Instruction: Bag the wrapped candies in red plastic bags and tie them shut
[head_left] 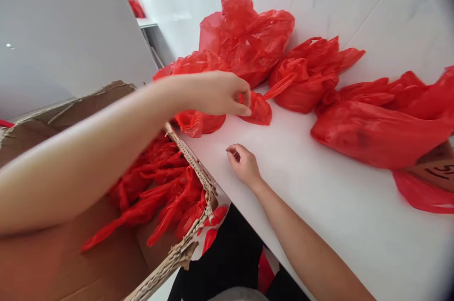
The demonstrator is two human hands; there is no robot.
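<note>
My left hand [227,92] reaches over the white table [294,163], thumb and fingers curved around the near side of a small knotted red bag [260,109]. Whether the fingers press on that bag is hard to make out. Its twisted top points toward the larger red bags behind it. Lower down, my right hand [244,163] hovers at the table's near edge, fingers curled in toward the thumb, with nothing visible in them. Another red bag [200,123] lies partly under my left wrist.
Large red bags [248,40] line the wall, with more [305,78] beside them and a bulky one [376,126] at right. An open cardboard box [191,159] with torn edges stands at left, holding several knotted red bags [159,187].
</note>
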